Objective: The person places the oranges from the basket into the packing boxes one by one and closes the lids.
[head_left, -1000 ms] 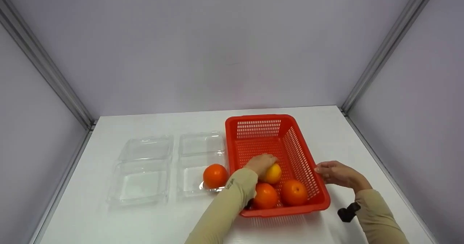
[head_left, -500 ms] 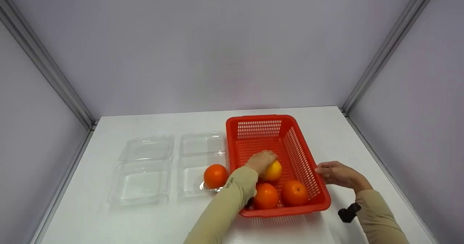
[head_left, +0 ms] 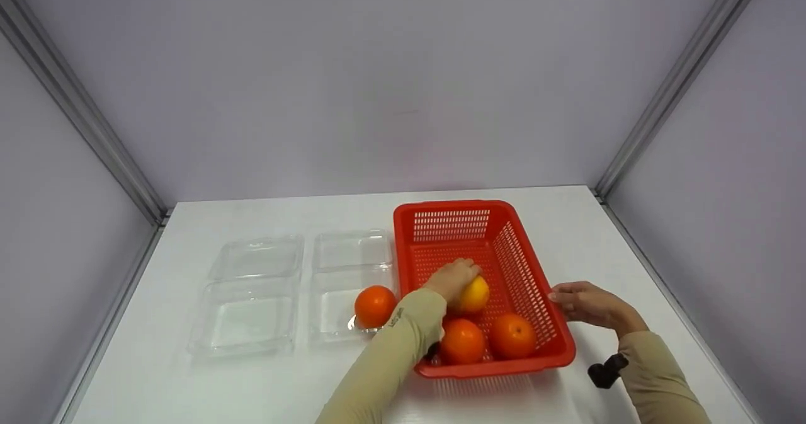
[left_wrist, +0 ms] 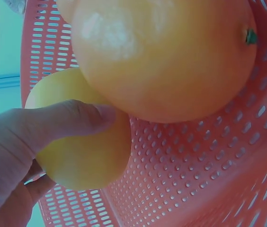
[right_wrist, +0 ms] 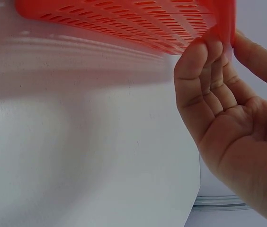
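Basket [head_left: 497, 368] from above; wrist views close

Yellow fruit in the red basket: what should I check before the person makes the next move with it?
1. Left grip holds the yellow fruit: ok, thumb and fingers round it.
2. Right grip on the red basket: ok, at its rim.
3. Fruit off the basket floor: cannot tell, underside hidden.
4. No other fruit inside: not ok, two orange fruits lie there.
5. Nearest clear container unoccupied: not ok, another orange fruit sits there.
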The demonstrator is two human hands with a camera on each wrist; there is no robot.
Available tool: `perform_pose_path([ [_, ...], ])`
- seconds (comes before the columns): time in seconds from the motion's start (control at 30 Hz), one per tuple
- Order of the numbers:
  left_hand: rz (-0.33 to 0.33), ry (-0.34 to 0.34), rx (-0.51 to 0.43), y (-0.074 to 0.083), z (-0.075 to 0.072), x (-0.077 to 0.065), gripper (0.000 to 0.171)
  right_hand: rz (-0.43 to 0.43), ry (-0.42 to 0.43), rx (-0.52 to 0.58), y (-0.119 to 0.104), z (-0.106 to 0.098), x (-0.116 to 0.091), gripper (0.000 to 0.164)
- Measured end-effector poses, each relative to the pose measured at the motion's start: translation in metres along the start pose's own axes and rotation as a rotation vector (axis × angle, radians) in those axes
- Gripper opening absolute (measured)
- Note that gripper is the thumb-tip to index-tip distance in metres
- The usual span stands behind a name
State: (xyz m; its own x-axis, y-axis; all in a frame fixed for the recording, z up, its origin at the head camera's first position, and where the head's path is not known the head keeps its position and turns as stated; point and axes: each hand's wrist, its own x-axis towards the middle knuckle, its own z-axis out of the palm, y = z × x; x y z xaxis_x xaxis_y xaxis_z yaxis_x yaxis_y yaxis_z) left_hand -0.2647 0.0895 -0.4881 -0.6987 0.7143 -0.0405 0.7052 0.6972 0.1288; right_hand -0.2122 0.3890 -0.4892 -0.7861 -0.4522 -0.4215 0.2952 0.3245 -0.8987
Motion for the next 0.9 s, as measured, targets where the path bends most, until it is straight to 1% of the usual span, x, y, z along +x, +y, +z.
perform_pose_path([
  [0.27, -0.004, -0.023, -0.067, -0.002, -0.007, 0.000, 0.057, -0.004, -0.015, 0.008, -0.002, 0.000, -0.001, 0.028],
  [0.53, -0.002, -0.031, -0.076, -0.003, -0.012, 0.001, 0.062, -0.023, -0.033, 0.010, -0.002, 0.000, 0.001, 0.024],
  [0.9, -0.047, -0.064, -0.094, -0.003, -0.014, 0.000, 0.068, -0.021, -0.028, 0.015, 0.000, -0.001, 0.003, 0.025],
])
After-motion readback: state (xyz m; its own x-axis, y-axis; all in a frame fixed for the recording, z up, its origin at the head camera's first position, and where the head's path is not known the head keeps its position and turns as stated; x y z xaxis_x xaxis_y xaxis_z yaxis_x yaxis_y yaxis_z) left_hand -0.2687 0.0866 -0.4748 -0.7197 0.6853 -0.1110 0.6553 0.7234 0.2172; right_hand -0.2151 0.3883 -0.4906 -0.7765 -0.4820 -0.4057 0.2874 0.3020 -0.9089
